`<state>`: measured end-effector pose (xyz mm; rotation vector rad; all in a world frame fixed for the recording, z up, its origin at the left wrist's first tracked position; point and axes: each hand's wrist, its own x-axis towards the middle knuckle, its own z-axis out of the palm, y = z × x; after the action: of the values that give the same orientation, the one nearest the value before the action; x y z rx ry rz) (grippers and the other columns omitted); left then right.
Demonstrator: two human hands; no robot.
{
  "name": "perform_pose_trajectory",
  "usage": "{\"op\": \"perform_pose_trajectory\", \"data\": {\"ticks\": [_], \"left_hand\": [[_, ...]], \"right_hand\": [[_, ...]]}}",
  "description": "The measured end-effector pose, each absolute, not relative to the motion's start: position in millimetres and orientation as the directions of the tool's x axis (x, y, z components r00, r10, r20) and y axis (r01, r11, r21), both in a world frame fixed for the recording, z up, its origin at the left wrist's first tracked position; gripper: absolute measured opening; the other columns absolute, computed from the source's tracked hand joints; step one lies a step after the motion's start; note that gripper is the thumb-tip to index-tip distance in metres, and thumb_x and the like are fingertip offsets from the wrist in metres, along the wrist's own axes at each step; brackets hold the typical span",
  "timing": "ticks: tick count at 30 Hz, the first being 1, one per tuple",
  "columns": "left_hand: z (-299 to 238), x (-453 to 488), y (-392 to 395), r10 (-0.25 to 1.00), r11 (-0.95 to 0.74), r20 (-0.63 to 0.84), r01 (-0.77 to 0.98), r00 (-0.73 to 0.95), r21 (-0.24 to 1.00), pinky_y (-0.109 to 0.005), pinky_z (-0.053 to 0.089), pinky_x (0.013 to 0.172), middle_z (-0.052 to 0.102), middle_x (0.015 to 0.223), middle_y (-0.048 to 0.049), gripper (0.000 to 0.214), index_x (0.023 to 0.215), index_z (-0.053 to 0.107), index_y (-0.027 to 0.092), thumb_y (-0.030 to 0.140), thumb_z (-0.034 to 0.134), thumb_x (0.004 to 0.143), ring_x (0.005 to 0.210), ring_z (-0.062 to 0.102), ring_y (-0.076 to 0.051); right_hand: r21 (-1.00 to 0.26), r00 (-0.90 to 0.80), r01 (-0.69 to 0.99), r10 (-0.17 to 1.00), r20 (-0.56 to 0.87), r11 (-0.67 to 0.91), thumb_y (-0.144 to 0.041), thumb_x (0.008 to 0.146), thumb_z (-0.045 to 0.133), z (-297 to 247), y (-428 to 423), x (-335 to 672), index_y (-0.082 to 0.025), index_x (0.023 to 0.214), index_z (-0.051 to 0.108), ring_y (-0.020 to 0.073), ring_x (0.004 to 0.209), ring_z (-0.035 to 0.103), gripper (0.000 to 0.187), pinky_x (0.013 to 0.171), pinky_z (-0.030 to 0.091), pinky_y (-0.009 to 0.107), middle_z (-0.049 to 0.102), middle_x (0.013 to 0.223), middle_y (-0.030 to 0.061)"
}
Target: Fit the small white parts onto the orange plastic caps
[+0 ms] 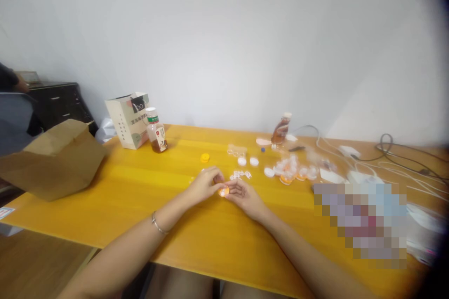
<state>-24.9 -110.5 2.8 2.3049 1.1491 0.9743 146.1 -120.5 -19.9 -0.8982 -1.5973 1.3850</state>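
Note:
My left hand (204, 184) and my right hand (245, 196) meet over the middle of the yellow table (140, 205). Together they pinch a small orange and white cap (223, 191) between the fingertips. My left wrist wears a thin bracelet (158, 225). Just beyond the hands lie several tiny white pieces (241, 174). Further right is a cluster of small orange and white cups (293, 170).
A brown paper bag (52, 159) lies at the table's left end, beside a white gift bag (128, 119) and a bottle of brown drink (156, 130). Another bottle (281, 129) stands at the back. Cables and chargers (368, 159) spread over the right side.

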Motion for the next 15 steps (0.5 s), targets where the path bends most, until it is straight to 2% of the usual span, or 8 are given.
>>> {"op": "perform_pose_trajectory", "data": {"ticks": [5, 10, 13, 15], "left_hand": [[2.9, -22.3, -110.5, 0.825, -0.565, 0.416, 0.544, 0.382, 0.621, -0.021, 0.039, 0.064, 0.057, 0.073, -0.0007, 0.014, 0.075, 0.055, 0.015, 0.028, 0.05, 0.077, 0.068, 0.05, -0.01], [-4.0, -23.5, -92.6, 0.859, -0.507, 0.429, 0.585, 0.28, 0.633, -0.022, 0.04, 0.064, 0.059, 0.079, -0.0027, 0.02, 0.083, 0.056, 0.015, 0.028, 0.041, 0.082, 0.073, 0.052, -0.012], [-7.7, -20.6, -72.0, 0.852, -0.52, 0.397, 0.639, 0.342, 0.566, -0.026, 0.04, 0.076, 0.059, 0.089, -0.0058, 0.021, 0.094, 0.057, 0.015, 0.023, 0.042, 0.081, 0.083, 0.052, -0.015], [-7.4, -12.7, -57.4, 0.811, -0.584, 0.365, 0.663, 0.456, 0.469, -0.029, 0.038, 0.082, 0.058, 0.095, -0.0077, 0.024, 0.099, 0.056, 0.015, 0.018, 0.043, 0.079, 0.09, 0.051, -0.017]], "right_hand": [[-0.988, -0.387, -0.002, 0.911, 0.141, 0.152, -0.028, 0.06, 0.068, -20.2, -117.8, 148.1, -0.019, 0.082, 0.057, 0.013, 0.073, 0.058, 0.027, 0.076, 0.045, 0.031, 0.062, 0.081, 0.0019], [-0.989, -0.249, -0.023, 0.957, 0.149, 0.148, -0.027, 0.057, 0.07, -14.7, -115.2, 155.2, -0.019, 0.084, 0.057, 0.0143, 0.076, 0.059, 0.031, 0.077, 0.045, 0.031, 0.062, 0.081, 0.0026], [-0.984, -0.12, -0.068, 0.977, 0.174, 0.166, -0.03, 0.058, 0.069, -9.4, -110.9, 163.3, -0.02, 0.088, 0.056, 0.0159, 0.078, 0.06, 0.034, 0.077, 0.045, 0.032, 0.063, 0.084, 0.0034], [-0.978, -0.012, -0.088, 0.981, 0.193, 0.191, -0.032, 0.058, 0.069, -6.4, -107.2, 169.1, -0.02, 0.089, 0.055, 0.017, 0.082, 0.06, 0.036, 0.079, 0.045, 0.033, 0.064, 0.087, 0.0039]]}}
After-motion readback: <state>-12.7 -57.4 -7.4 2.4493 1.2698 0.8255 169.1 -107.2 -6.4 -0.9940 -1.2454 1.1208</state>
